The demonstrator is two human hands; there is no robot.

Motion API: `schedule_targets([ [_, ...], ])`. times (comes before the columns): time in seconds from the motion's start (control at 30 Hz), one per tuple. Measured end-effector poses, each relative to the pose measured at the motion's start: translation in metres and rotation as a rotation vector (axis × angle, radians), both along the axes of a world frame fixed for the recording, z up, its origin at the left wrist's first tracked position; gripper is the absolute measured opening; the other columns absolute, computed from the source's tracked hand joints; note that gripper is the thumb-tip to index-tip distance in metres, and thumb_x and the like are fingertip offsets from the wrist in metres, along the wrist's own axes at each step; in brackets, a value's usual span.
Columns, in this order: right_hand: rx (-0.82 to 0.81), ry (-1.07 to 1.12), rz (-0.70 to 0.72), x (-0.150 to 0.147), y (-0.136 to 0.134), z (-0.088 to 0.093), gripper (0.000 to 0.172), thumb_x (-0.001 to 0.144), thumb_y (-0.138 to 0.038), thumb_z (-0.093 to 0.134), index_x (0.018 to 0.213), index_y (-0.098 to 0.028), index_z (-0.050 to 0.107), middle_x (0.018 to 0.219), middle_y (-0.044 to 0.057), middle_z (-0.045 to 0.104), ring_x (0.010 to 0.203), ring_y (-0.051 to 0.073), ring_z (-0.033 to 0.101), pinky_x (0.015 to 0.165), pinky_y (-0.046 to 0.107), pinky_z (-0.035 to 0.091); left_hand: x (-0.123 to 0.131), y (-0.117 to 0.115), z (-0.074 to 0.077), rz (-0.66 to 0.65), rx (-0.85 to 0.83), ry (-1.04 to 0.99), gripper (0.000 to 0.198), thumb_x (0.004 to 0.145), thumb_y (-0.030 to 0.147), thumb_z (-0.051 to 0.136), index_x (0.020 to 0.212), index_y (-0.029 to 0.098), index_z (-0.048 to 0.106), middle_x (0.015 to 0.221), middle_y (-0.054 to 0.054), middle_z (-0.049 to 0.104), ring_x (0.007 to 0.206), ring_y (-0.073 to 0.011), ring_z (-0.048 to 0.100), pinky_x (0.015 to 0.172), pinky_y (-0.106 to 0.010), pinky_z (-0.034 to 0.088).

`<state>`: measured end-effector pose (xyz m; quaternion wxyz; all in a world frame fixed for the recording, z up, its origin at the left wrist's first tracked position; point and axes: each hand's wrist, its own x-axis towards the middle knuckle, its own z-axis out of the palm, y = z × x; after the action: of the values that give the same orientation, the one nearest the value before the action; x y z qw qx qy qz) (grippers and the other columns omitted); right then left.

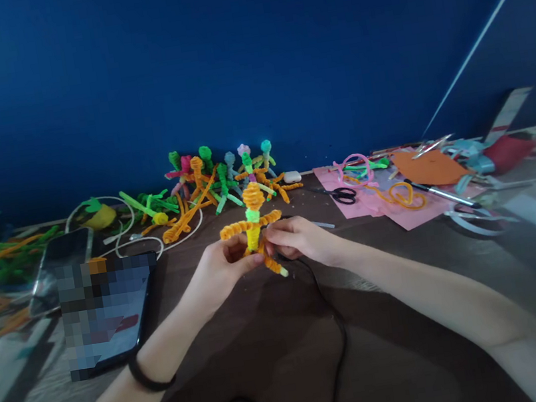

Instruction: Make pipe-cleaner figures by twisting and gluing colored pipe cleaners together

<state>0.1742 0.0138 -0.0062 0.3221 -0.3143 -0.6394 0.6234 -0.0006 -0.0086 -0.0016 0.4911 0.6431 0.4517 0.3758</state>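
Observation:
An orange and yellow pipe-cleaner figure [254, 220] stands upright between both hands over the dark table [278, 334]. It has a coiled orange head, a green neck, orange arms and a yellow body. My left hand [221, 265] pinches its lower body from the left, fingers closed. My right hand [298, 238] grips the lower part from the right, near an orange leg that sticks out down and to the right.
Several finished pipe-cleaner figures [224, 177] lie by the blue wall. Two phones [107, 305] and white cables sit at the left. Scissors [344, 195], pink paper [390, 206], orange paper and loose pipe cleaners lie at the right. A black cable [334, 345] loops near me.

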Motion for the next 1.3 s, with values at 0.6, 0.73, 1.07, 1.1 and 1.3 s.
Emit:
schedule_targets([
  [0.6, 1.577, -0.689, -0.425, -0.008, -0.027, -0.007, 0.033, 0.088, -0.025, 0.042, 0.061, -0.015, 0.056, 0.051, -0.001, 0.051, 0.052, 0.01, 0.043, 0.052, 0.027, 0.025, 0.005, -0.002, -0.011, 0.354, -0.009, -0.282, 0.021, 0.065, 0.031, 0.069, 0.074, 0.014, 0.06, 0.066, 0.001, 0.059, 0.062, -0.0107, 0.056, 0.064, -0.023, 0.045],
  [0.73, 1.632, -0.689, -0.529, -0.007, -0.026, -0.008, 0.021, 0.087, -0.023, 0.046, 0.074, -0.016, 0.062, 0.058, 0.0, 0.054, 0.058, 0.011, 0.044, 0.054, 0.027, 0.027, 0.008, -0.004, -0.007, 0.389, -0.079, -0.369, 0.018, 0.062, 0.025, 0.07, 0.073, 0.013, 0.061, 0.066, 0.001, 0.061, 0.059, -0.0094, 0.055, 0.058, -0.021, 0.043],
  [1.07, 1.781, -0.683, -0.521, -0.014, -0.031, -0.017, 0.008, 0.079, -0.015, 0.057, 0.075, -0.017, 0.064, 0.055, -0.001, 0.047, 0.06, 0.012, 0.033, 0.054, 0.029, 0.024, 0.011, -0.008, -0.006, 0.405, -0.223, -0.465, 0.023, 0.054, 0.024, 0.074, 0.065, 0.012, 0.058, 0.058, 0.002, 0.056, 0.056, -0.0072, 0.051, 0.054, -0.019, 0.038],
  [1.1, 1.774, -0.692, -0.53, -0.014, -0.031, -0.017, 0.008, 0.079, -0.016, 0.057, 0.075, -0.017, 0.064, 0.056, -0.001, 0.047, 0.061, 0.012, 0.032, 0.055, 0.029, 0.024, 0.011, -0.007, -0.006, 0.401, -0.221, -0.456, 0.023, 0.054, 0.024, 0.074, 0.064, 0.012, 0.057, 0.057, 0.003, 0.055, 0.054, -0.0068, 0.05, 0.053, -0.019, 0.038],
  [1.3, 1.697, -0.704, -0.55, -0.016, -0.031, -0.019, 0.017, 0.081, -0.017, 0.055, 0.065, -0.019, 0.06, 0.057, 0.0, 0.044, 0.065, 0.014, 0.032, 0.059, 0.03, 0.024, 0.016, -0.011, -0.01, 0.423, -0.056, -0.336, 0.017, 0.061, 0.022, 0.07, 0.065, 0.014, 0.056, 0.06, 0.003, 0.055, 0.056, -0.008, 0.05, 0.052, -0.019, 0.038],
])
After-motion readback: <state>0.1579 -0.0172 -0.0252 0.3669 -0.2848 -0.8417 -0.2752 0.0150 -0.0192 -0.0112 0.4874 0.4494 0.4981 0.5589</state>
